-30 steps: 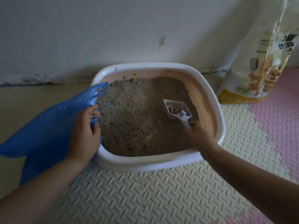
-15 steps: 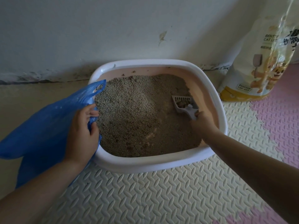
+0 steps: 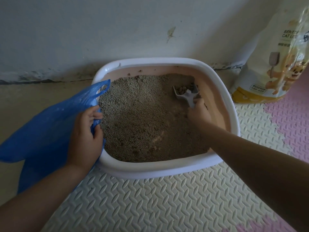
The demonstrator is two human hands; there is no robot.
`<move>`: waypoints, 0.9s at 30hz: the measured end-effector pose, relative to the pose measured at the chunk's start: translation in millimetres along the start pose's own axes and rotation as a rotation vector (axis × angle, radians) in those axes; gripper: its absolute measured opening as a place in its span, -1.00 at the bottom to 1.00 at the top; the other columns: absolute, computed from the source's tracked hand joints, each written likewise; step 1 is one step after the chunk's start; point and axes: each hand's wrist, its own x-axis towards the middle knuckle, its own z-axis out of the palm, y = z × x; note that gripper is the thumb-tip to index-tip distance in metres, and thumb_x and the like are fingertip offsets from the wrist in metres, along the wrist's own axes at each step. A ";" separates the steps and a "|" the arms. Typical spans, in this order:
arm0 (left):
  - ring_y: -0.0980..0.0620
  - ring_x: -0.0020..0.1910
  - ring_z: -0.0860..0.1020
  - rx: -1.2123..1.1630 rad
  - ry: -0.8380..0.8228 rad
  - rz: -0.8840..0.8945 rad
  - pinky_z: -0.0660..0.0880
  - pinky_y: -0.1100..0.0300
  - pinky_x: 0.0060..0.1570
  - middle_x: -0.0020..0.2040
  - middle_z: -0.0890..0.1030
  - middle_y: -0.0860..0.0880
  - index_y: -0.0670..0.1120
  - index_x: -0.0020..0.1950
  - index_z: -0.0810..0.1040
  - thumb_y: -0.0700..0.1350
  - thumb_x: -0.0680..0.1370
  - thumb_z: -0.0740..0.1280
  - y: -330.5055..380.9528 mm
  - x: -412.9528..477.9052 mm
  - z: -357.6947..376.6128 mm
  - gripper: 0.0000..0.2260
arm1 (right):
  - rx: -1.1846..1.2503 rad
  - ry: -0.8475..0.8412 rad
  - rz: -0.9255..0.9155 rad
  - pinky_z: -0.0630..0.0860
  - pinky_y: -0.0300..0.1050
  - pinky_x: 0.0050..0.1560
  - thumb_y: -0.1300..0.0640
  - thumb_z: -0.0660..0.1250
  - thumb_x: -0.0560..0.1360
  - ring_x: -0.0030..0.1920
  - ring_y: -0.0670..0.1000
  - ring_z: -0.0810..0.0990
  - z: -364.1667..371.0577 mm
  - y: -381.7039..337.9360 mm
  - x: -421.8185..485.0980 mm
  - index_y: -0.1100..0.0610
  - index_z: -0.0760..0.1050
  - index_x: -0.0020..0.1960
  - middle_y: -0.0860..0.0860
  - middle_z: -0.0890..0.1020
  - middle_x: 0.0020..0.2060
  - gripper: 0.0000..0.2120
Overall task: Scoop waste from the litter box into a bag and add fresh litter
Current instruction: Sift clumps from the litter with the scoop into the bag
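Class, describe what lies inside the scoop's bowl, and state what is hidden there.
Inside the scoop, gripped by the right hand in the litter box, lie dark brownish clumps. They cover the scoop's floor beneath them, and the hand hides the handle's end.

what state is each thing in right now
box: on the mat, holds litter
scoop: in the box's far right corner, clumps in it
bag: at the box's left rim, inside not visible
sack: standing right of the box, top out of view
left hand: grips the bag's edge
right hand: grips the scoop's handle
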 end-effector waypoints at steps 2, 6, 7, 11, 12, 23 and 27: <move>0.02 0.19 0.47 -0.002 -0.003 0.003 0.39 0.20 0.26 0.12 0.46 -0.05 0.27 0.20 0.29 -0.44 0.51 0.21 -0.3 0.1 -0.1 -0.41 | 0.012 0.044 -0.088 0.26 -0.18 -0.20 0.21 0.15 0.58 -0.17 -0.06 0.36 -6.7 9.2 -7.4 0.13 0.25 0.36 0.04 0.46 0.03 -0.65; 0.02 0.19 0.47 -0.008 -0.007 0.022 0.38 0.28 0.25 0.07 0.44 0.05 0.28 0.19 0.29 -0.45 0.51 0.21 0.1 0.5 0.1 -0.40 | 0.024 0.039 -0.310 0.39 -0.14 -0.03 0.16 0.25 0.54 -0.01 -0.02 0.50 -21.6 32.5 -18.5 0.04 0.34 0.29 -0.06 0.50 0.03 -0.67; 0.01 0.19 0.47 -0.005 -0.008 0.021 0.39 0.26 0.25 0.08 0.44 0.03 0.28 0.19 0.28 -0.44 0.51 0.21 0.2 0.2 -0.2 -0.40 | 0.055 0.026 -0.336 0.41 -0.12 0.04 0.18 0.27 0.53 0.06 0.00 0.51 -25.4 39.2 -20.0 0.05 0.36 0.28 -0.03 0.53 0.07 -0.67; 0.01 0.19 0.47 -0.001 -0.018 0.004 0.40 0.20 0.26 0.14 0.47 -0.09 0.30 0.19 0.27 -0.43 0.51 0.21 0.8 0.4 -0.9 -0.40 | 0.193 -0.035 -0.408 0.49 -0.15 0.10 0.25 0.29 0.53 0.10 -0.04 0.53 -45.4 53.1 -30.0 0.09 0.39 0.27 -0.03 0.54 0.12 -0.67; 0.01 0.19 0.48 0.003 -0.020 0.003 0.40 0.19 0.26 0.14 0.47 -0.09 0.29 0.19 0.27 -0.43 0.51 0.20 0.5 0.5 -0.8 -0.40 | 0.224 -0.053 -0.403 0.50 -0.22 0.05 0.23 0.29 0.54 0.07 -0.06 0.55 -49.4 55.4 -31.6 0.09 0.39 0.28 -0.04 0.55 0.12 -0.68; -0.01 0.19 0.47 0.047 -0.024 0.008 0.41 0.08 0.23 0.11 0.41 0.03 -0.08 0.31 0.36 -0.42 0.52 0.20 -1.5 -1.6 -0.4 -0.58 | -0.106 -0.018 -0.450 0.44 -0.11 -0.19 -0.02 0.43 0.44 -0.21 -0.07 0.54 -93.9 71.2 -4.9 -0.09 0.51 0.05 -0.13 0.57 -0.23 -0.78; -0.02 0.19 0.47 0.040 -0.024 0.018 0.41 0.08 0.23 0.12 0.42 0.03 0.06 0.28 0.33 -0.42 0.52 0.20 0.4 -0.4 -1.6 -0.53 | -0.211 -0.102 -0.536 0.37 -0.21 -0.20 0.11 0.47 0.42 -0.16 0.05 0.53 -113.9 83.8 16.5 -0.05 0.54 0.04 -0.06 0.55 -0.22 -0.76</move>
